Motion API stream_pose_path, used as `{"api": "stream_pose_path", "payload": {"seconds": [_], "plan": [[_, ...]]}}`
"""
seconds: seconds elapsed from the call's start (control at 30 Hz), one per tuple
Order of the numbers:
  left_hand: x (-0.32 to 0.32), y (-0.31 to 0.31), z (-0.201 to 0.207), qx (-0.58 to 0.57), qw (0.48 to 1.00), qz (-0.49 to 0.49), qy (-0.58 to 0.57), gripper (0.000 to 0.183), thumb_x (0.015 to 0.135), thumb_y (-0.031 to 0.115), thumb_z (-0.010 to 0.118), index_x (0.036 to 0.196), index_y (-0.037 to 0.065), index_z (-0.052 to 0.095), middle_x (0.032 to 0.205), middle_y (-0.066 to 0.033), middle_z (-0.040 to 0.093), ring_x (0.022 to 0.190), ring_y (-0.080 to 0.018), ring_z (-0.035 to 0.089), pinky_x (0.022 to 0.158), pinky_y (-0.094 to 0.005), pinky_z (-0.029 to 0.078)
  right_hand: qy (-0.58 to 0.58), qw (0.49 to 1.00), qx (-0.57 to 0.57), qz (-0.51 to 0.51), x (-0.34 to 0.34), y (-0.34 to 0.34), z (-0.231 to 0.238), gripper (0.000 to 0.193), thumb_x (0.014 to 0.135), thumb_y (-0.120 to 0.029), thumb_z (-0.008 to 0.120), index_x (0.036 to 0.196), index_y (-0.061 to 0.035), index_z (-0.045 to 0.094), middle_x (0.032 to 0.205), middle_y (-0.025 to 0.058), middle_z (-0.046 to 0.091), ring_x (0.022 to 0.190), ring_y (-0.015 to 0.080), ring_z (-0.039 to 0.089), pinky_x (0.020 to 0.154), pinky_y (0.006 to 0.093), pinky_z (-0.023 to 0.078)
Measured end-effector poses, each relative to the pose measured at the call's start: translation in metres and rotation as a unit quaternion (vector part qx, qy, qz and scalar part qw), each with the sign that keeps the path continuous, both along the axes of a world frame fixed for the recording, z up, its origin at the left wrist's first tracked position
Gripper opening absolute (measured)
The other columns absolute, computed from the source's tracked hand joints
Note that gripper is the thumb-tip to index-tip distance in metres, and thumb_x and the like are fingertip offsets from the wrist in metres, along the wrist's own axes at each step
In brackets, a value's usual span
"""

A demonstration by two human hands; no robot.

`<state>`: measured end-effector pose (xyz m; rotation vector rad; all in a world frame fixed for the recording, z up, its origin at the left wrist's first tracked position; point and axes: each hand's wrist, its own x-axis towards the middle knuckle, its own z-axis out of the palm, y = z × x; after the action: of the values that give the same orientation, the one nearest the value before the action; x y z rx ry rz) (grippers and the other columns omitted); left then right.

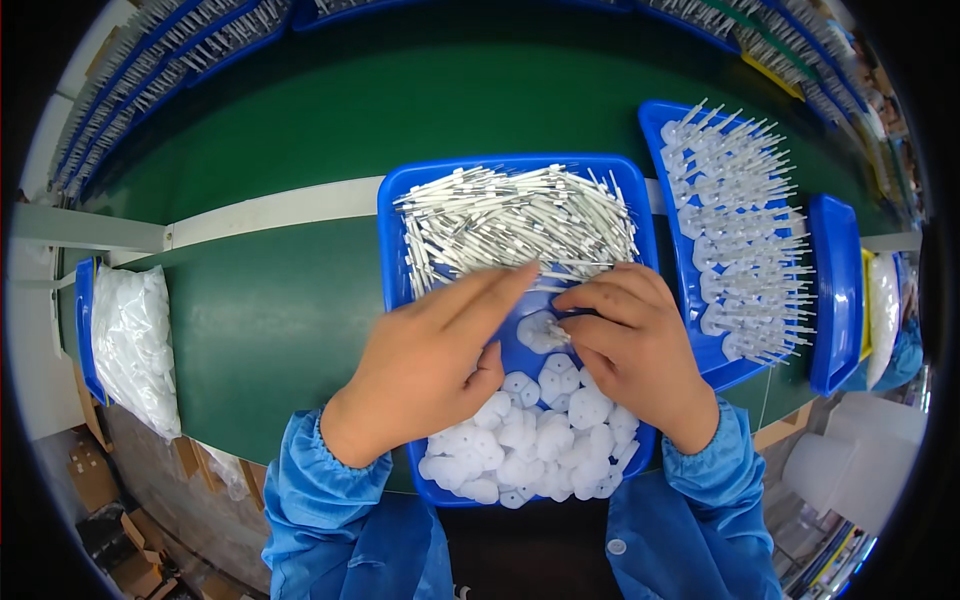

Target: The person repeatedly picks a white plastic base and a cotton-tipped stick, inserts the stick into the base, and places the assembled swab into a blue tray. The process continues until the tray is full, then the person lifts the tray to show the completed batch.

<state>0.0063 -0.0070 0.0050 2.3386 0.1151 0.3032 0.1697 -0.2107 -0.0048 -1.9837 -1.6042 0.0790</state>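
A blue tray point(392, 240) lies in front of me. Its far half holds a heap of thin white rods with metal tips point(520, 215), and its near half a pile of white lobed plastic discs point(530, 440). My left hand point(425, 355) reaches over the tray, fingers stretched out, the fingertips at the near edge of the rods and the thumb apart. My right hand point(640, 345) is closed, thumb and fingers pinching at the edge of a translucent white disc point(538, 331) between the hands. What else its fingertips hold is partly hidden.
At the right, a second blue tray point(655, 125) holds rows of discs with upright rods point(740, 240). Beside it stand stacked blue trays point(835, 290). A bag of white parts point(135, 345) sits at the left. More filled trays point(170, 80) line the far edge of the green table point(270, 310).
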Motion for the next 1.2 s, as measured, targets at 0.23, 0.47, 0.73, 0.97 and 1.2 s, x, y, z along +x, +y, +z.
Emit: {"api": "stream_pose_path", "payload": {"seconds": [0.23,0.47,0.73,0.97,1.2], "plan": [[0.001,-0.006,-0.004,0.032,0.999,-0.028,0.021,0.055,0.087,-0.001,0.075,0.142,0.009,0.074,0.115,-0.0115,0.078,0.095,-0.0324,0.075,0.080,-0.0420,0.063,0.037,0.998,-0.043,-0.042,0.003,-0.010,0.015,0.026,0.077,-0.014,0.090,0.101,-0.0147,0.083,0.116,0.0015,0.071,0.113,0.0277,0.067,0.121,0.0554,0.044],[0.024,-0.015,-0.012,0.038,0.999,-0.020,-0.031,0.027,0.086,0.006,0.084,0.113,0.009,0.081,0.106,-0.0072,0.078,0.090,-0.0305,0.075,0.077,-0.0400,0.062,-0.003,0.999,-0.042,-0.027,0.006,-0.009,0.006,0.023,0.080,-0.017,0.091,0.101,-0.0144,0.081,0.105,0.0004,0.075,0.111,0.0237,0.069,0.121,0.0547,0.044],[0.031,-0.024,-0.007,0.031,0.999,-0.027,0.011,0.018,0.084,0.001,0.083,0.101,0.007,0.078,0.095,-0.0062,0.074,0.073,-0.0231,0.069,0.066,-0.0340,0.056,-0.121,0.991,-0.029,-0.049,-0.006,-0.012,0.002,0.023,0.083,-0.019,0.089,0.103,-0.0132,0.081,0.105,0.0002,0.076,0.110,0.0228,0.069,0.116,0.0518,0.047],[0.042,-0.037,0.031,-0.036,0.997,-0.046,0.056,0.023,0.079,-0.003,0.083,0.099,0.007,0.077,0.093,-0.0063,0.073,0.064,-0.0162,0.064,0.058,-0.0297,0.051,-0.032,0.980,0.105,-0.169,-0.050,-0.112,0.035,0.028,0.083,-0.014,0.090,0.109,-0.0134,0.082,0.104,-0.0001,0.075,0.092,0.0207,0.072,0.100,0.0456,0.055],[0.132,-0.135,0.012,0.040,0.974,-0.221,-0.045,0.013,0.087,0.015,0.084,0.098,0.011,0.079,0.091,-0.0061,0.076,0.075,-0.0269,0.074,0.066,-0.0386,0.059,0.008,0.976,0.166,-0.143,-0.097,-0.144,0.041,0.028,0.084,-0.015,0.091,0.110,-0.0158,0.084,0.103,-0.0022,0.076,0.085,0.0145,0.071,0.095,0.0387,0.058]]}}
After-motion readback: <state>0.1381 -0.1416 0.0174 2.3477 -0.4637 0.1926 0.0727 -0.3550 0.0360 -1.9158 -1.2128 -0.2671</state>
